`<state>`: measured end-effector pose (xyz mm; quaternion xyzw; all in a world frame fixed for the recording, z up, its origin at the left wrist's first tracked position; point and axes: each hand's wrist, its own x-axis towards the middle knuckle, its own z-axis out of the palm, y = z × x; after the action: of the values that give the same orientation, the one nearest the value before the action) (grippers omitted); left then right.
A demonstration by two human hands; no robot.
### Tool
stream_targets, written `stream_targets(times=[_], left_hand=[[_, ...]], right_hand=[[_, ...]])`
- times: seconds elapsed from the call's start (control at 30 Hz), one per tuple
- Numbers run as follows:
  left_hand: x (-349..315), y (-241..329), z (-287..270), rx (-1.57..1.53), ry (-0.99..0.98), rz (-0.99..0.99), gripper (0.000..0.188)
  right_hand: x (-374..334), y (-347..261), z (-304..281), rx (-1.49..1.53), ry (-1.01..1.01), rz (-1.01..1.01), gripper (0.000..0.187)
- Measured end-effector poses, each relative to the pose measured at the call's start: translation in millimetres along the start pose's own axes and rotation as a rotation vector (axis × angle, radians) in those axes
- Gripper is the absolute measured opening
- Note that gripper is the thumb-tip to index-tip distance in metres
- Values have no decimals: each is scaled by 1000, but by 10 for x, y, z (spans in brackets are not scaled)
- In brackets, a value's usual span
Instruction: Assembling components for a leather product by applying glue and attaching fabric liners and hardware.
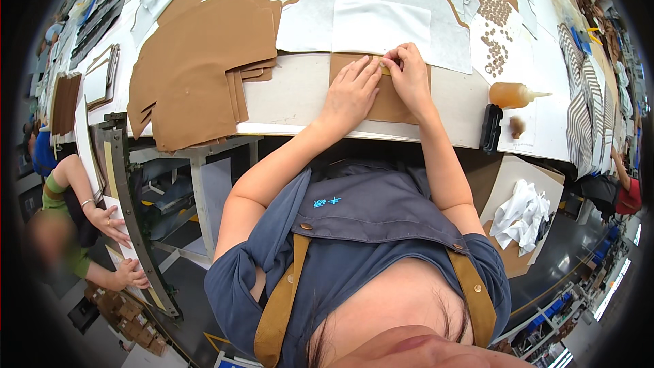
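A brown leather-like panel (392, 105) lies at the table's front edge, its far part overlapped by a white cloth-like sheet (381, 24). My left hand (352, 92) rests flat on the panel's left side, fingers stretched out. My right hand (410, 78) is closed in a pinch at the panel's upper middle, beside the left fingertips. Just under the pinching fingers shows a small yellow strip (386, 71). What the pinch holds is too small to tell. Behind, a large white-faced piece with a brown curved border (300, 24) lies partly under the white sheet.
Left of my hands sits a stack of brown cut panels (191, 75). To the right are many small brown discs (495, 3), an amber squeeze bottle (511, 95) and a black holder (490, 128). A box with white crumpled cloth (521, 215) stands below. A co-worker's hands (109, 221) work at far left.
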<state>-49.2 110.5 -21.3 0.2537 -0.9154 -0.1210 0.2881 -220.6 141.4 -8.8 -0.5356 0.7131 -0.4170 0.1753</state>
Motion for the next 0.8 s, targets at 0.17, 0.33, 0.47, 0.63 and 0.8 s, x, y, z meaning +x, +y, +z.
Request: stream_targets(times=[0.17, 0.33, 0.47, 0.63, 0.8], left_hand=[[-2, -2, -2, 4, 2, -3, 41], [4, 0, -2, 15, -7, -1, 41], [-3, 1, 1, 22, -10, 2, 41], [-13, 7, -10, 14, -18, -5, 42], [-22, 7, -2, 10, -16, -8, 43]], right_hand=[[-91, -30, -36, 16, -21, -8, 8], [-225, 50, -49, -11, 61, -219, 21], [-271, 59, -93, -81, 111, -241, 27], [-288, 94, -66, -158, 78, -293, 30], [-295, 42, -64, -519, 61, -486, 33]])
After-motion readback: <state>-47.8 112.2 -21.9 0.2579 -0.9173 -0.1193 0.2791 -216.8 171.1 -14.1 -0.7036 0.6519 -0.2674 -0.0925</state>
